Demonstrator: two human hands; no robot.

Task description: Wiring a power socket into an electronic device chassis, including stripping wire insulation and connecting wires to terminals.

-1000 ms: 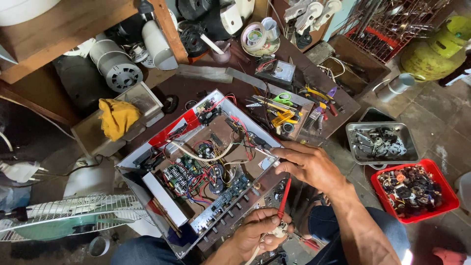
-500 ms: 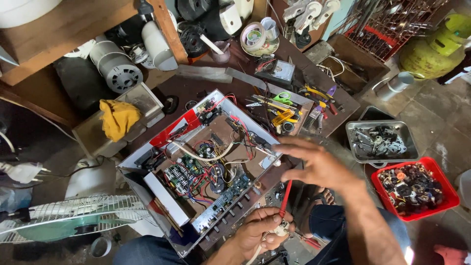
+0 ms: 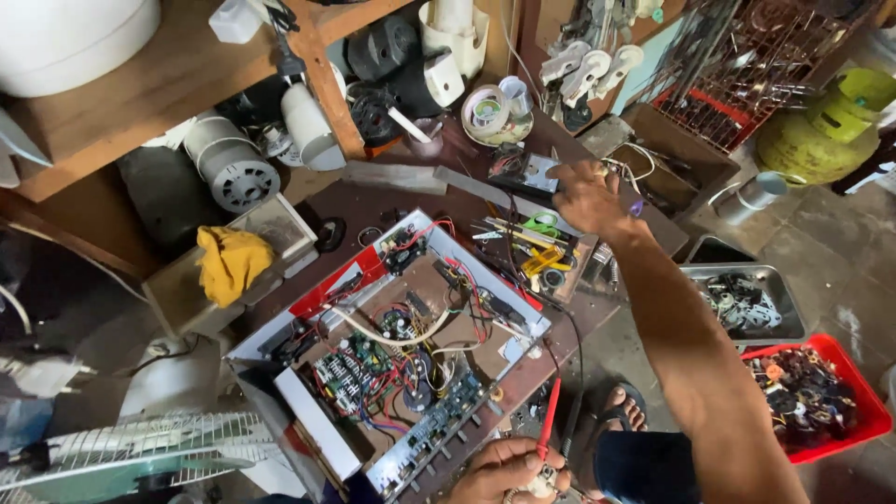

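The right hand is extended far across the workbench, fingers spread and slightly curled, palm down, above a small flat meter-like device lying at the back of the bench. The fingertips overlap the device's right end; whether they actually press on it or hover just above cannot be told, and nothing is seen clasped in the hand. The device's long axis runs roughly left to right, so it extends leftward from the fingers, toward the roll of tape. The left hand is at the near edge of the bench, well apart from the device — its fingers are curled closed around a red probe and some pale lead or fitting at its base. The probe's long axis is nearly upright in the head view, tip pointing away from the person toward the open amplifier chassis, which lies between the two hands, tilted diagonally, its boards and wiring exposed. A tray of small hand tools sits just beside the chassis, directly below the right wrist. The right hand is clearly the nearer one to the device.
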